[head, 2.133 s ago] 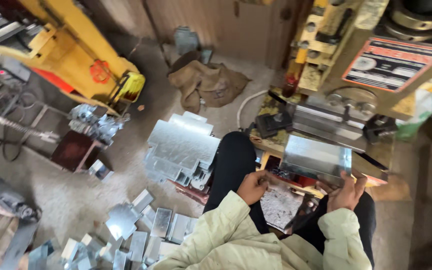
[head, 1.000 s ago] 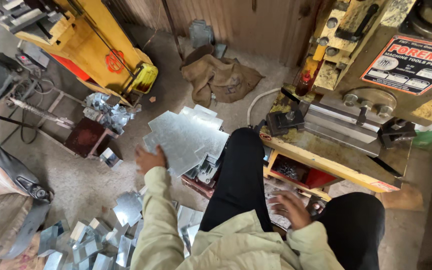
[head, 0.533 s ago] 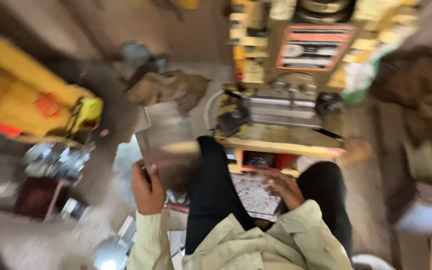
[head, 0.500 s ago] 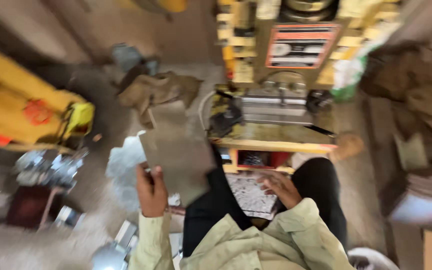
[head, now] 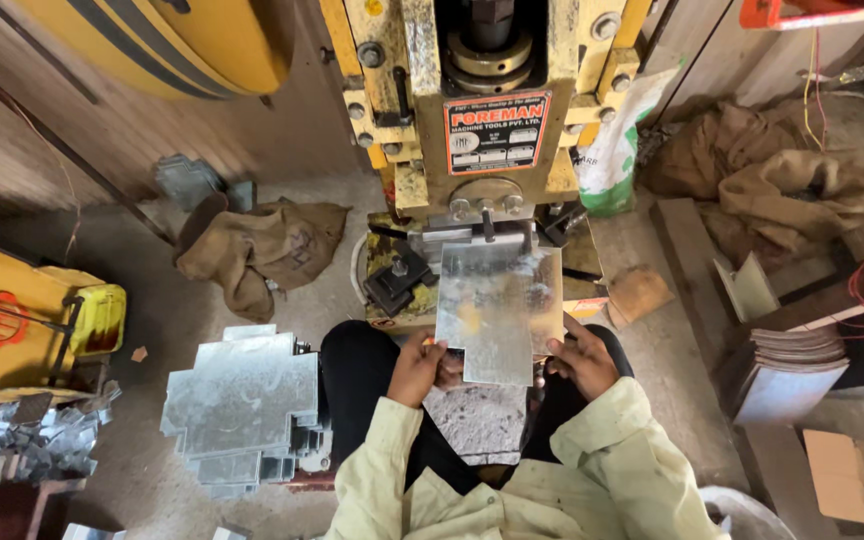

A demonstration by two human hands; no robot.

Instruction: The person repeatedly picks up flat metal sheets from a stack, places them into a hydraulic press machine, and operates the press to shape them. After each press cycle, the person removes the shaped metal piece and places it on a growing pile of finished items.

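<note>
I've got the metal sheet in both hands, flat and level over my lap, its far edge pushed up toward twelve o'clock under the front of the yellow press. My left hand is closed on the near left corner at about seven o'clock of the sheet, thumb on top, right by the notch cut out of that corner. My right hand is pinching the near right edge at five o'clock, fingers wrapped under. Both hands are closed firmly on the sheet, nothing else in them.

The far edge sits against the grey block at the press bed; whether it is fully seated against a stop I cannot tell from here.

What worries me: the sheet is thin and its edges look sharp, so a slip could slice a palm. If one hand pushes harder than the other, the sheet would skew and go in crooked. My fingers are near the press, and creeping forward would put them in danger.

At nine o'clock, well apart on the floor, lies the stack of cut sheets. A brown sack sits at ten o'clock.
</note>
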